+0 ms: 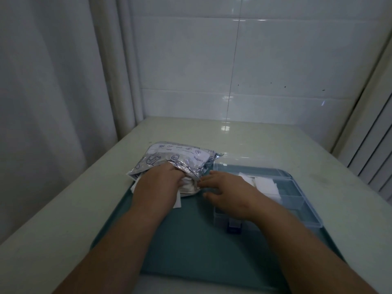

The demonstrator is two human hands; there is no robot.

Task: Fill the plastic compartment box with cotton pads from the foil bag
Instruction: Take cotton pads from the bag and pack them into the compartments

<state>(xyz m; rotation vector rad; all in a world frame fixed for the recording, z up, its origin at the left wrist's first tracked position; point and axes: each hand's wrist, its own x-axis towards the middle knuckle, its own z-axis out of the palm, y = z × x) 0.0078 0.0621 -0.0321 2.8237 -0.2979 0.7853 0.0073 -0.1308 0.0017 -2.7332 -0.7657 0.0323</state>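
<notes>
Pale table [254, 141]: left hand [157, 181] inside foil bag [180, 155], grip hidden; right hand [224, 189] splayed beside.

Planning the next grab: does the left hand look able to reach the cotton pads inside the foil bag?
Likely yes: the left hand has its fingers in the mouth of the foil bag, at the cotton pads; the right hand beside it blocks nothing.

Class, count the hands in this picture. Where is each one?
2. The left hand reaches into the foil bag through its open end, fingers hidden inside. The right hand is spread open beside that opening, over the left end of the plastic compartment box.
</notes>
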